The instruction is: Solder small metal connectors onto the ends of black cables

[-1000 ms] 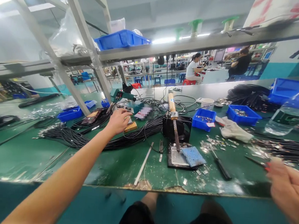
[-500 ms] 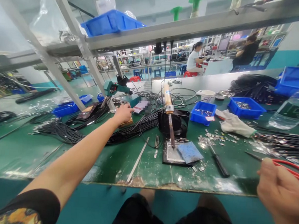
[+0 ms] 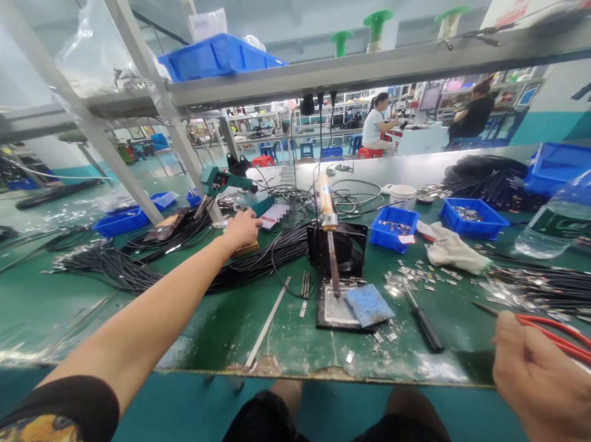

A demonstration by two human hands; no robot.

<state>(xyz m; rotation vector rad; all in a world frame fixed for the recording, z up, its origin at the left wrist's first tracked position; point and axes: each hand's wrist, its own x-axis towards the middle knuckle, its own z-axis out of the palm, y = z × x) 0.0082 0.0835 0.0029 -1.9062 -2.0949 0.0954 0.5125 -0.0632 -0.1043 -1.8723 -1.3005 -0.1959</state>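
My left hand [image 3: 243, 231] reaches over the bench beside a green tool [image 3: 228, 181] and a blurred white card [image 3: 274, 216]; a brownish block shows under its palm, and its fingertips are partly hidden. At the right front edge, my right hand [image 3: 540, 383] is closed, with red-handled scissors [image 3: 563, 334] just behind it; whether it grips them is unclear. Between the hands, a soldering iron [image 3: 332, 256] leans tip-down over a black-framed plate [image 3: 337, 310] with a blue sponge [image 3: 369, 305]. A black-handled screwdriver [image 3: 428, 329] lies to the right.
Black cable bundles [image 3: 263, 262] cross the bench behind. Blue bins [image 3: 394, 228], a white glove [image 3: 451, 247], a plastic bottle [image 3: 550, 223] and scattered metal pieces are at the right. A metal shelf [image 3: 304, 79] spans overhead. Two people sit far behind.
The view has shifted slightly, so bench items appear a little left and lower. Both hands keep nearly the same poses and places over the bench.
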